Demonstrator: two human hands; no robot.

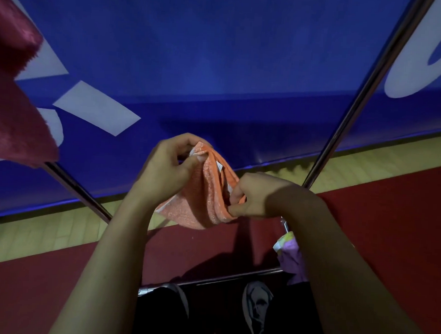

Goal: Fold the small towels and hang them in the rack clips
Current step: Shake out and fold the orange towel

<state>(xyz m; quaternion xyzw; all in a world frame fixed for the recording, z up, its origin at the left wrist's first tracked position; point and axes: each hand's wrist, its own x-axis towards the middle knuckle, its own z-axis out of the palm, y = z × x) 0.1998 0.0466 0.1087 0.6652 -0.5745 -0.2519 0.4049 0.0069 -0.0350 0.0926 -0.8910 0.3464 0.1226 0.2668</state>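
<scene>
Both hands, left hand [164, 164] and right hand [253, 196], pinching bunched orange towel [205, 196]

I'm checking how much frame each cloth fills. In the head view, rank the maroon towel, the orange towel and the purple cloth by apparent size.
1. maroon towel, though it hangs nearer the camera and is cut off by the frame edge.
2. orange towel, bunched between both hands.
3. purple cloth, partly hidden behind the right arm.

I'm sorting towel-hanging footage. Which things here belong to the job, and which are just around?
Job: orange towel, pinched by left hand and right hand; dark red towel; rack bar.
Around: blue banner; purple cloth; red floor.
</scene>
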